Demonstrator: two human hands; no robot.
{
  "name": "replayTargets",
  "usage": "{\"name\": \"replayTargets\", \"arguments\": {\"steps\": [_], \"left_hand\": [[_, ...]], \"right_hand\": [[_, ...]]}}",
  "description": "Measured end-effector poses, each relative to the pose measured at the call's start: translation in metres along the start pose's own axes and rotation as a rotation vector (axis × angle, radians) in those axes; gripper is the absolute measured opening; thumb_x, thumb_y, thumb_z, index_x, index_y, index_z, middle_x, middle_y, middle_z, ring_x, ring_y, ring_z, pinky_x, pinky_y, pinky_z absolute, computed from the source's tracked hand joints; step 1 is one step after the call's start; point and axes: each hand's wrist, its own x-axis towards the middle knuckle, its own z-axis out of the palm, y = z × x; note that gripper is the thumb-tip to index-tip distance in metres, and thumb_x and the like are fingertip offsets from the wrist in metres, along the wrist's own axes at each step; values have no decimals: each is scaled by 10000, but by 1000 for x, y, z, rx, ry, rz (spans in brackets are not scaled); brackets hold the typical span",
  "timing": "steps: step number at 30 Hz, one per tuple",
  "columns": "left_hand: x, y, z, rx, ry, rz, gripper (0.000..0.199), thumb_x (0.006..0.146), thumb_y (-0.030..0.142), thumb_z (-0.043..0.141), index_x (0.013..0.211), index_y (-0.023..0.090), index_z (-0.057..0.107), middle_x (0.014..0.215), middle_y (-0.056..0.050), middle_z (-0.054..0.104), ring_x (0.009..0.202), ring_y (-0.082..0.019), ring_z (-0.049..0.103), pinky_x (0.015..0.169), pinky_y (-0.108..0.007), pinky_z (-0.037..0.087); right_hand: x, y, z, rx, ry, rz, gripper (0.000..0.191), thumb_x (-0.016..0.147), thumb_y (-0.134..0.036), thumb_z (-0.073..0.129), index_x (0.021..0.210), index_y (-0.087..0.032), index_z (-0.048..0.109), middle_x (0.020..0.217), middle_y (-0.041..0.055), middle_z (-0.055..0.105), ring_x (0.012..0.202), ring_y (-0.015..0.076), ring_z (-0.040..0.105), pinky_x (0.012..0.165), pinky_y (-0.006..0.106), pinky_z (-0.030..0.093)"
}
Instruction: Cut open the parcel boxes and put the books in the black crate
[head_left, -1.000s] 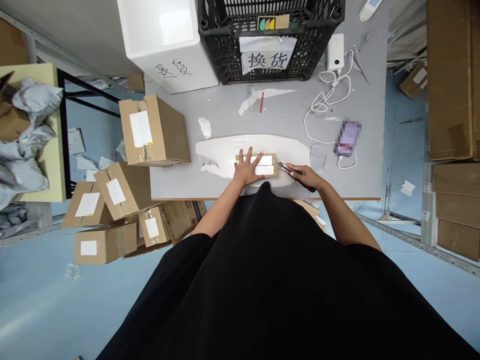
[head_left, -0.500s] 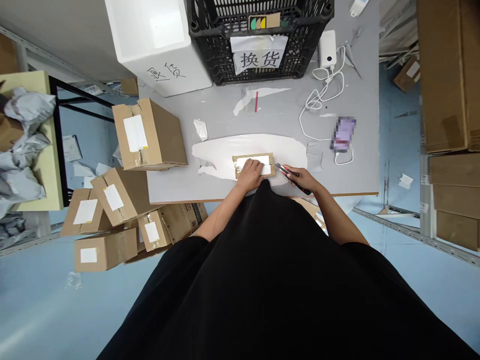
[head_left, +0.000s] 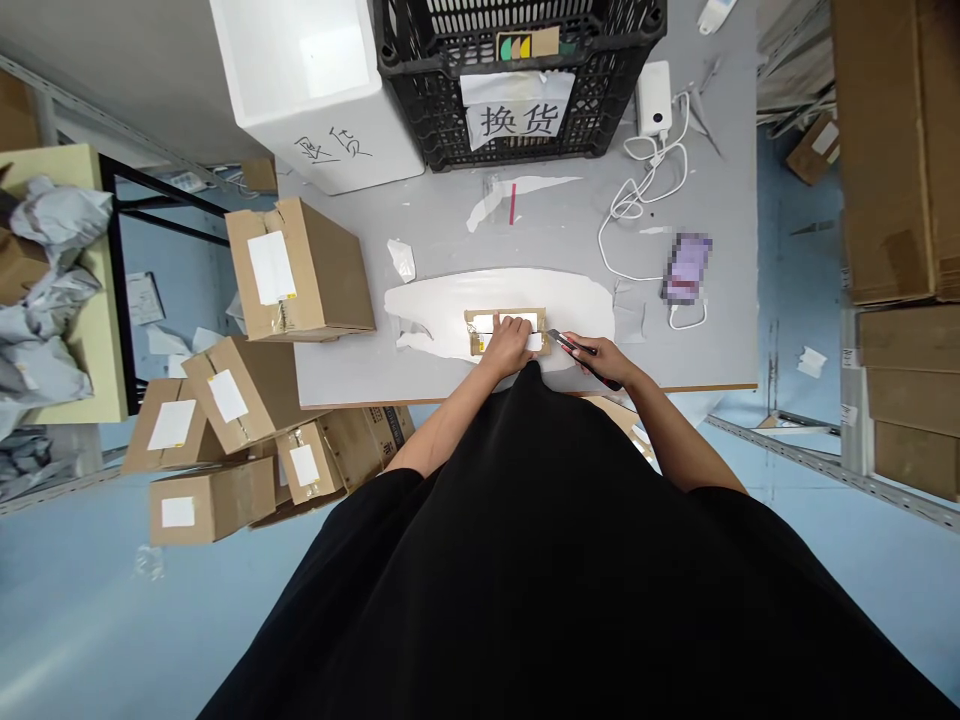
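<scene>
A small cardboard box (head_left: 477, 343) with a white label lies near the table's front edge, on a white sheet (head_left: 435, 292). My left hand (head_left: 508, 345) rests on top of this box, its fingers bent over the label and the thumb stretched out. To the right, my right hand (head_left: 600, 358) is wrapped round a black and red utility knife (head_left: 606, 380). The knife's tip is at the right end of the box; whether it touches the cardboard is too small to tell.
On the grey table (head_left: 525, 235) stand a black crate (head_left: 442, 120), a white bin (head_left: 337, 130) and a larger carton (head_left: 337, 270). A phone (head_left: 686, 270) with a white cable (head_left: 637, 200) lies at the right. More cartons (head_left: 217, 500) are stacked at the lower left.
My left hand has shifted slightly right along the box, showing more of its left part. My right hand and the knife have barely moved.
</scene>
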Motion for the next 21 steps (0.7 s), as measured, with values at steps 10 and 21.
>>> {"name": "replayTargets", "arguments": {"steps": [10,21], "left_hand": [[0,-1,-2,12,-21,29,276,879,317,620,1095,172,526,1160,-145,614,1123,-319,520,1178,-608,208],[2,-3,1,-13,-13,18,305,871,329,635,1115,179,530,1148,-139,613,1129,-321,507,1182,-610,191]], "right_hand": [[7,4,3,-1,10,5,625,900,-409,581,1493,-219,520,731,-23,607,549,95,477,589,268,504],[-3,7,2,-1,-21,13,621,898,-444,587,1474,-217,546,744,-10,631,541,103,488,583,270,489]]}}
